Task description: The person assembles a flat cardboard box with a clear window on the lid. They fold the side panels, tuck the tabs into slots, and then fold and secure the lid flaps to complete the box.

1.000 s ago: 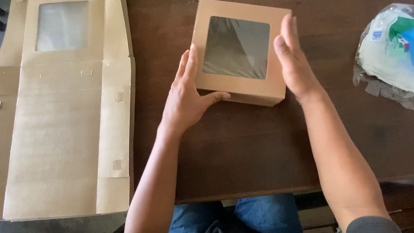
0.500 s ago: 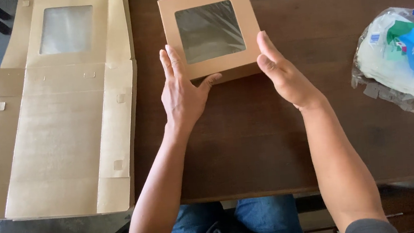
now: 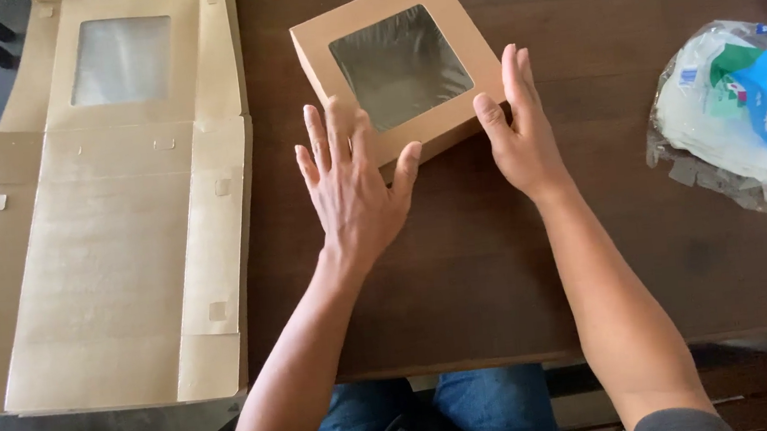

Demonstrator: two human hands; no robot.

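Beyond the fingertips of both hands, on the dark wooden table (image 3: 517, 259), lies a closed brown cardboard box (image 3: 396, 65) with a square clear window (image 3: 400, 66) in its lid. The left hand (image 3: 353, 186) is flat and spread wide, palm down; its fingers (image 3: 330, 132) overlap the box's near left edge, and I cannot tell whether they press on it or hover just over it. The right hand (image 3: 519, 130) stands on its edge with fingers straight and together, laid against the box's near right corner, thumb touching the near side. Neither hand has closed around anything.

By count: one assembled box, one window in it, two hands. Well to the left of the left hand's little finger lies one unfolded box blank (image 3: 107, 221) of the same brown card, flat, with one window of its own (image 3: 120, 58) at the far end. Well to the right of the right hand lies one clear plastic bag (image 3: 744, 110) holding white and blue things.

Roughly square, the box has no clear long axis. It sits turned anticlockwise, so its near edge slants up to the right and one corner points toward the left hand's fingers. The flat blank runs lengthwise away from the person.
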